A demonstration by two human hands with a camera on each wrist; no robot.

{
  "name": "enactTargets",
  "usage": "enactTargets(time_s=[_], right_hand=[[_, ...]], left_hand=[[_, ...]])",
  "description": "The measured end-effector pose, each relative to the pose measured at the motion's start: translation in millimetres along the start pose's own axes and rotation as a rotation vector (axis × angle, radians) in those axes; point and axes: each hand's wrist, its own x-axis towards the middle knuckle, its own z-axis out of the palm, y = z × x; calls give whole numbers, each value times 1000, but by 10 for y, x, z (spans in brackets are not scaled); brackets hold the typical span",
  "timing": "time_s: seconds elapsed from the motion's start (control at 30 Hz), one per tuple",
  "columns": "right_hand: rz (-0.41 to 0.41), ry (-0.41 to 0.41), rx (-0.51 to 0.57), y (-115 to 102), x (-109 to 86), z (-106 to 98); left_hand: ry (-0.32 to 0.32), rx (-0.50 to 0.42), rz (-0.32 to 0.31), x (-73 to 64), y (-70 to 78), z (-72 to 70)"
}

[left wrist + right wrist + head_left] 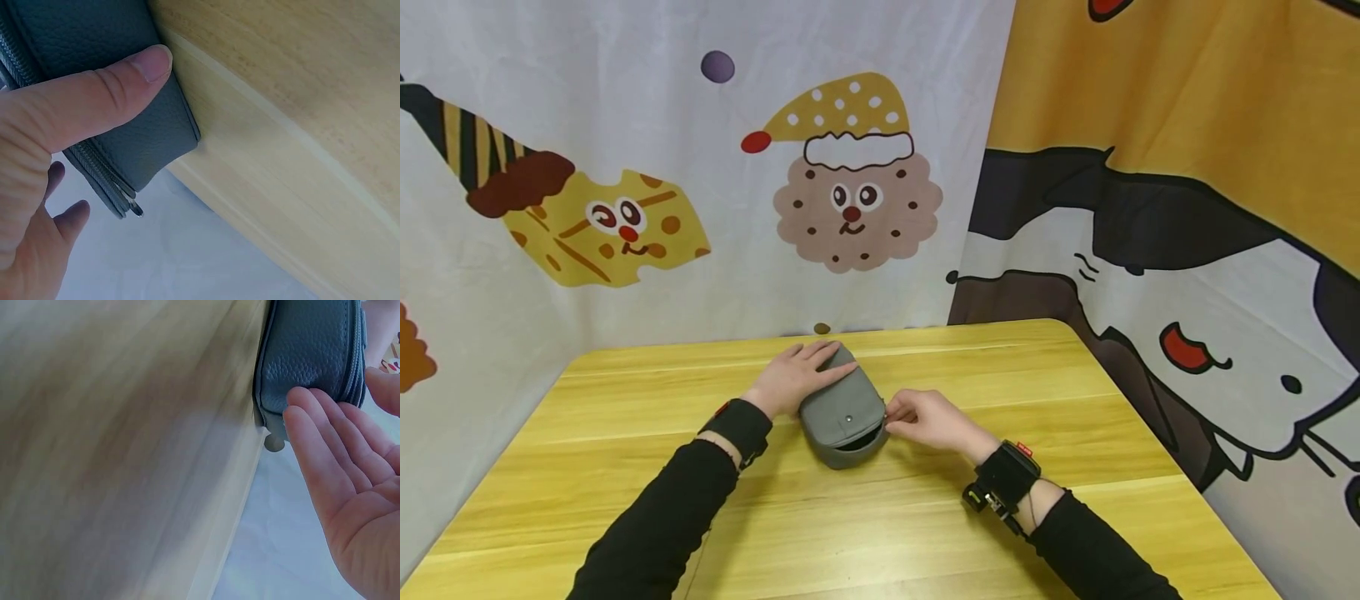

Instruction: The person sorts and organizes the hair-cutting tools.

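Note:
A small grey leather-look bag point(842, 404), its flap carrying a snap stud, lies on the table with a dark gap open along its near edge. My left hand point(790, 379) holds it from the left. The fingers stretch over its top, while the thumb point(119, 90) presses its side in the left wrist view. There a metal zipper pull point(135, 207) hangs at the zipper's end. My right hand point(928, 417) is at the bag's right side, thumb and fingertips pinching at the zipper point(355, 356). What they pinch is hidden behind the fingers.
The light wood table point(1000, 517) spreads around the bag, its back edge just beyond it. A curtain point(700, 317) with cartoon prints hangs behind and on both sides. Black bands with small devices point(1009, 479) sit on both wrists.

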Motion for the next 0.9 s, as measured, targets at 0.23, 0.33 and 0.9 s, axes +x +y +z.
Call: enactTargets(time_s=[0.23, 0.33, 0.9], right_hand=[[5, 27, -61, 43, 6, -69], [0, 51, -68, 57, 39, -107], [-6, 18, -118, 156, 173, -122]], left_hand=[[-45, -35, -15, -68, -11, -68], [-73, -42, -7, -76, 6, -108], [-115, 89, 204, 72, 123, -199]])
